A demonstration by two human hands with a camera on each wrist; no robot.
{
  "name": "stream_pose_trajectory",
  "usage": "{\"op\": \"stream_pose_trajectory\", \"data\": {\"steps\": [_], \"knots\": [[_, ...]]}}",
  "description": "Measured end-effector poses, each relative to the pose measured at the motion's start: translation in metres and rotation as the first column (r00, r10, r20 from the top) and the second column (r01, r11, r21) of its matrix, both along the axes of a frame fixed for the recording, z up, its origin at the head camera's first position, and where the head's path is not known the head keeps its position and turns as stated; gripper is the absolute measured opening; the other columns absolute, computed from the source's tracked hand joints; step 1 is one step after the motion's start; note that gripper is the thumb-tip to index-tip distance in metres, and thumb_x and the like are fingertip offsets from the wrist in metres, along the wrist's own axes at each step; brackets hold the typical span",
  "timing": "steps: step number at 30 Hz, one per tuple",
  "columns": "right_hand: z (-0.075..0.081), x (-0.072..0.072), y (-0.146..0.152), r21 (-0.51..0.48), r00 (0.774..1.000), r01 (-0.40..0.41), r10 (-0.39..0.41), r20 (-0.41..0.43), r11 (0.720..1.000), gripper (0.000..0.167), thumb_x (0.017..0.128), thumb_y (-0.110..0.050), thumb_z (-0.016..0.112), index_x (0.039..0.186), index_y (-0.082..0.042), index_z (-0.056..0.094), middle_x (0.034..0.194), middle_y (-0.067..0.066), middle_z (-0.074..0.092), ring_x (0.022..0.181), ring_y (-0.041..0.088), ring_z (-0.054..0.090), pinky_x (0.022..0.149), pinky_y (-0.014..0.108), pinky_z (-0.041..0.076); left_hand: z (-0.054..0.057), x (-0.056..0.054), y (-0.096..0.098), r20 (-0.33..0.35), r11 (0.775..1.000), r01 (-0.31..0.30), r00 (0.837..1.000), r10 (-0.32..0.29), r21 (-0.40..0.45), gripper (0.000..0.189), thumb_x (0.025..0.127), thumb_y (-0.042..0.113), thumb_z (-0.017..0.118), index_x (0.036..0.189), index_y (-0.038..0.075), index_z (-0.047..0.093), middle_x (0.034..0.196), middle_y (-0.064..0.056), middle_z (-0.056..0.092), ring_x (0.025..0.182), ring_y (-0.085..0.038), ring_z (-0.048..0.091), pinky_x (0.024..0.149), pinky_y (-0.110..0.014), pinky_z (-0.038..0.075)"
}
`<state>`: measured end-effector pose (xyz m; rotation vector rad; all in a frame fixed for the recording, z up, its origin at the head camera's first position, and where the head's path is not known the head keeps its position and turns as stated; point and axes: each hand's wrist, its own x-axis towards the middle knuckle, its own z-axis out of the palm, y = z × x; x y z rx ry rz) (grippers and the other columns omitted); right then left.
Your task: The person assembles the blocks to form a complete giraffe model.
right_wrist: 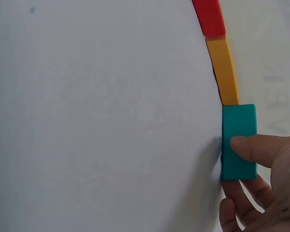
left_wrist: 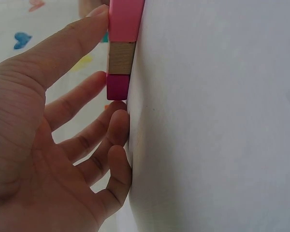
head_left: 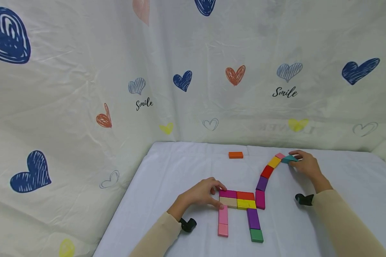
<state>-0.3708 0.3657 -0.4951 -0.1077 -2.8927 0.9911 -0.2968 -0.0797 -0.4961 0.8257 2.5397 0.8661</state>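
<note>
My right hand (head_left: 307, 166) pinches a teal block (head_left: 289, 159) at the far upper end of a curved row of coloured blocks. In the right wrist view the thumb lies across the teal block's broad face, with fingers behind it. The teal block sits beside the row's pink end block (head_left: 280, 156). My left hand (head_left: 197, 194) rests at the left end of a two-row group, fingers relaxed. Its thumb touches the upper pink block (head_left: 223, 215) near the beige block (head_left: 228, 202), and its index fingertip is at the magenta block (head_left: 227, 193).
The curve runs down through yellow-orange (head_left: 274, 162), red (head_left: 267, 171) and purple (head_left: 262, 183) blocks to a magenta one beside the group. A purple block (head_left: 253, 218) and a green block (head_left: 256, 235) extend below. One orange block (head_left: 236, 155) lies apart near the table's back edge.
</note>
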Motion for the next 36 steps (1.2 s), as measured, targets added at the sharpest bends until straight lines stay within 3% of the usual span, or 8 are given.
{"op": "stream_pose_trajectory", "data": {"steps": [22, 30, 36], "knots": [[0.002, 0.004, 0.002, -0.026, 0.999, 0.024, -0.022, 0.044, 0.999, 0.053, 0.098, -0.019, 0.064, 0.143, 0.004, 0.047, 0.138, 0.038, 0.048, 0.117, 0.053, 0.051, 0.090, 0.058, 0.052, 0.001, 0.001, 0.000, 0.015, 1.000, -0.005, 1.000, 0.005, -0.005, 0.054, 0.078, 0.040, 0.089, 0.127, 0.036, 0.066, 0.113, 0.013, 0.059, 0.098, -0.003, 0.054, 0.077, -0.017, 0.051], [0.014, 0.021, -0.007, -0.108, 0.988, 0.120, -0.130, -0.087, 0.987, 0.050, 0.103, -0.023, 0.055, 0.143, 0.006, 0.047, 0.138, 0.036, 0.050, 0.123, 0.053, 0.047, 0.092, 0.060, 0.046, 0.001, 0.002, 0.001, 0.009, 1.000, -0.011, 1.000, 0.011, -0.012, 0.053, 0.078, 0.041, 0.089, 0.125, 0.036, 0.066, 0.113, 0.014, 0.059, 0.098, -0.003, 0.053, 0.078, -0.018, 0.051], [0.035, 0.042, -0.031, -0.193, 0.985, 0.102, -0.126, -0.116, 0.976, 0.053, 0.106, -0.033, 0.053, 0.145, 0.002, 0.047, 0.139, 0.029, 0.052, 0.125, 0.048, 0.048, 0.080, 0.032, 0.048, 0.002, 0.003, 0.002, 0.005, 1.000, -0.013, 1.000, 0.013, -0.014, 0.053, 0.078, 0.041, 0.089, 0.125, 0.037, 0.066, 0.113, 0.014, 0.059, 0.098, -0.002, 0.053, 0.077, -0.018, 0.051]]}}
